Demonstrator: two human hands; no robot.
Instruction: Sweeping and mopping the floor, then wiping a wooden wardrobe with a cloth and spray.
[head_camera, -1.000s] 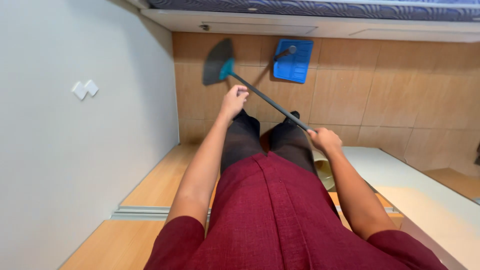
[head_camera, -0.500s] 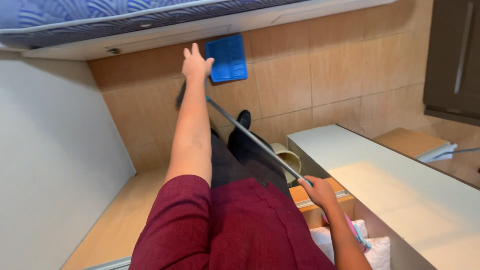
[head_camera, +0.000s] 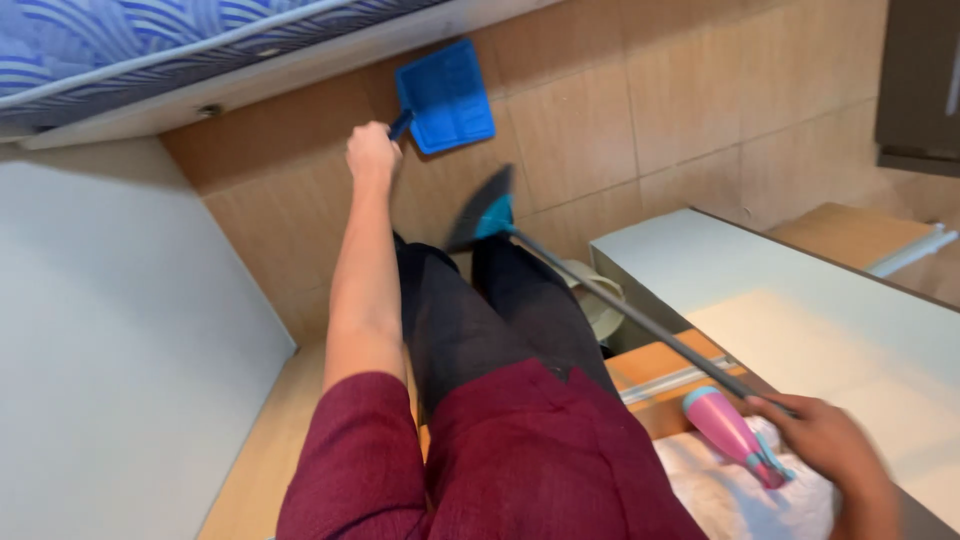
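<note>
We are looking down at a tan tiled floor (head_camera: 620, 120), and we are placing everything else against it. A mattress with a blue wave pattern (head_camera: 150, 50) is lying along the floor's far edge, on a pale bed base. A plain light wall (head_camera: 110, 350) is running down the floor's left side, and a pale flat panel (head_camera: 800, 300) is lying across the floor's right side. Our dark red garment (head_camera: 520, 460) and black-clad legs (head_camera: 480, 310) are standing over the middle of the floor.

A broom (head_camera: 600, 295) with a long grey handle is slanting across the floor, its dark and teal head resting on the tiles just ahead of our feet, short of the mattress. The handle is rising back over the edge of the pale panel. Our right hand (head_camera: 830, 445) is closing around the handle's upper end; the hand is blurred, so we cannot tell exactly how each finger is lying, only that they are wrapping the handle.

A blue dustpan (head_camera: 445, 95) is lying flat on the floor close to the bed base. Our left hand (head_camera: 372, 152) is stretching out over the tiles and gripping the dustpan's short handle, fingers curled tightly together in a fist.

A pink bottle with a teal cap (head_camera: 728, 432) is lying on a white cloth (head_camera: 720, 490) at the floor's near right, just beside our right hand.
</note>
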